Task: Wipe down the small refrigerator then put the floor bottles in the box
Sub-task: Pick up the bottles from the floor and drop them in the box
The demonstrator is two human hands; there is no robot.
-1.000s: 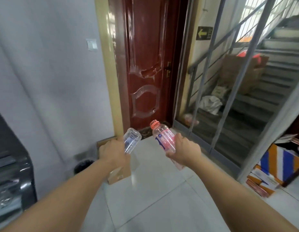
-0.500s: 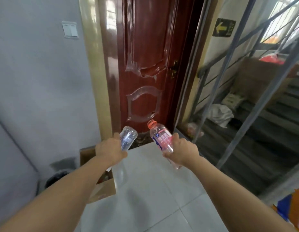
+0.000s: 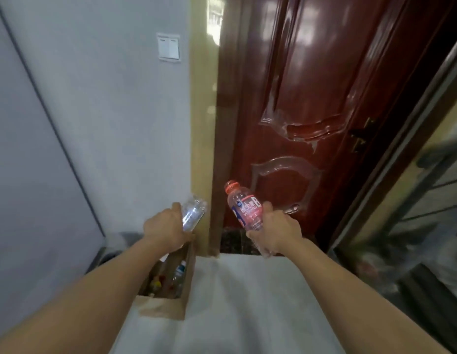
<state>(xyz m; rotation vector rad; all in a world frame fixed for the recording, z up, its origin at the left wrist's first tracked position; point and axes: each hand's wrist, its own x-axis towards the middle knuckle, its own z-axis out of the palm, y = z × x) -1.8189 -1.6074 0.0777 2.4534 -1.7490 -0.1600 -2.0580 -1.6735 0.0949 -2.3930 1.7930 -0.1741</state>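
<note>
A grey wall (image 3: 99,103) filled the left of the view, with a white double light switch (image 3: 168,48) mounted on it near a yellowish door frame (image 3: 200,149). Beside the frame stood a glossy dark red door (image 3: 311,98), its raised panels catching the light, with a brass handle (image 3: 360,139) at its right edge. Pale floor tiles (image 3: 247,302) spread across the lower part of the scene. On the floor, against the wall and just left of the door frame, sat an open cardboard box (image 3: 168,307); several bottles already lay inside it, though they were too blurred to count. Both bare forearms reached forward from the bottom of the view. The left hand (image 3: 166,229) was above the box opening, its fingers (image 3: 176,209) wrapped around a clear bottle (image 3: 194,214) whose bottom end pointed up and away from the camera. The right hand (image 3: 276,232) was over the tiles in front of the door, well to the right of the box, its fingers closed around the lower part of a pink bottle (image 3: 246,209) with an orange-red cap (image 3: 231,186), tilted with the cap up and to the left. The two bottles were near each other but apart.
</note>
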